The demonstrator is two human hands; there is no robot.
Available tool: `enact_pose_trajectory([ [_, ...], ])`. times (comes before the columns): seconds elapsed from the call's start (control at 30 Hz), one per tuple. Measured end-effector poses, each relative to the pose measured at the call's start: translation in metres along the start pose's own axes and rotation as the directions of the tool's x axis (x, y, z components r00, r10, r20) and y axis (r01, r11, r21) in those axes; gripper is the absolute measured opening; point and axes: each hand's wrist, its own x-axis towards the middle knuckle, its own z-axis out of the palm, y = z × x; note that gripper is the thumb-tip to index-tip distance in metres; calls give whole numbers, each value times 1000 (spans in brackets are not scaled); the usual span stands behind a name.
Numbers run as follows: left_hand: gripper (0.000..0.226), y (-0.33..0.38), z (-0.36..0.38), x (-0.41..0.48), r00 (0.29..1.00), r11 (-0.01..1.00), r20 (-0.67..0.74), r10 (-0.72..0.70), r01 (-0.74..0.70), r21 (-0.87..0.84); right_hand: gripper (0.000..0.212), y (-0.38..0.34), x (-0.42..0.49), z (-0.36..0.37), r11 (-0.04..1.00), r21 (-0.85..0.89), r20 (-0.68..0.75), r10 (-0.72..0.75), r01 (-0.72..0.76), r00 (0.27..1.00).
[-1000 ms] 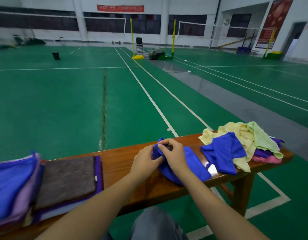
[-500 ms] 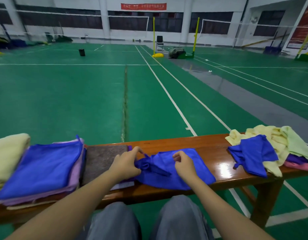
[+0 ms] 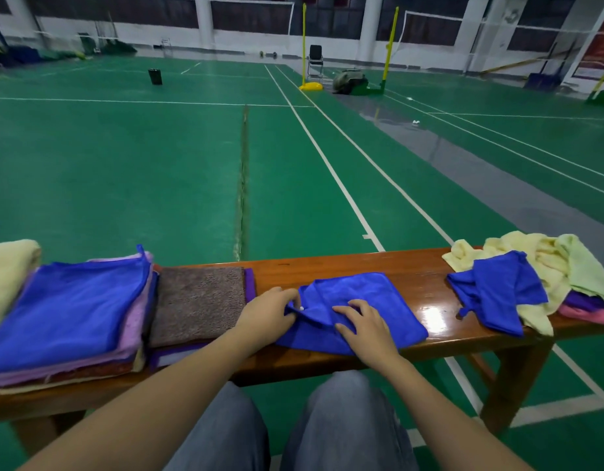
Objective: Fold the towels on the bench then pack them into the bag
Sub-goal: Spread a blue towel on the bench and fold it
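- blue towel [image 3: 389, 300] in work lay on the tabletop [image 3: 345, 263], straight ahead of the knees, between the folded stack and the loose heap.
- a second before, we had seen it bunched under both hands at the front edge. now it was opened out nearly flat, with one flap turned over its middle.
- the left hand [image 3: 270, 314] pinched the towel's left edge with curled fingers. the right hand [image 3: 365, 326] lay on the cloth with fingers spread and straight, pressing down and gripping nothing.
- we judged the spreading all but done. the flap wanted smoothing, and then the first fold could follow.
- to the left sat the folded stack [image 3: 69, 307], topped in blue, with a brown towel [image 3: 197, 300] just beside it and a cream towel [image 3: 8, 273] at the frame's edge. much of the folding looked finished.
- to the right, well apart from the hands, the loose heap [image 3: 538, 263] of yellow, green, purple and pink cloth waited, with a second blue towel [image 3: 497, 290] crumpled on it.
- we could not pick out the bag near the tabletop, so we took packing as not yet begun.
- the tabletop was glossy reddish wood, catching a glare near the towel. beyond it ran a green court floor [image 3: 124, 164] with white lines, yellow net posts [image 3: 390, 45] and a chair [image 3: 315, 61] by the far wall.
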Motion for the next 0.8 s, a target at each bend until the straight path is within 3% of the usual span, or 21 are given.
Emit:
enact_pose_trajectory([
  [0.2,29,5,7,11,953,914,-218,-212,114,-390,41,37,-1,-13,996,-21,-42,90,-91,995],
  [0.27,33,7,11,13,965,933,-183,-190,119,-339,41,49,-2,-17,994,-20,-42,106,-107,993],
  [0.4,40,12,22,14,991,975,34,-126,130,-178,41,62,-3,-22,992,-8,-36,123,-124,992],
  [0.53,38,17,23,19,987,980,82,-141,150,-128,41,66,-3,-24,992,-5,-50,129,-129,990],
  [0.67,13,26,21,25,974,897,35,-222,218,-383,40,70,-1,-31,989,2,-52,146,-146,988],
  [0.8,17,30,24,40,945,809,-79,-317,227,-542,42,61,7,-40,990,-8,-86,143,-144,986],
])
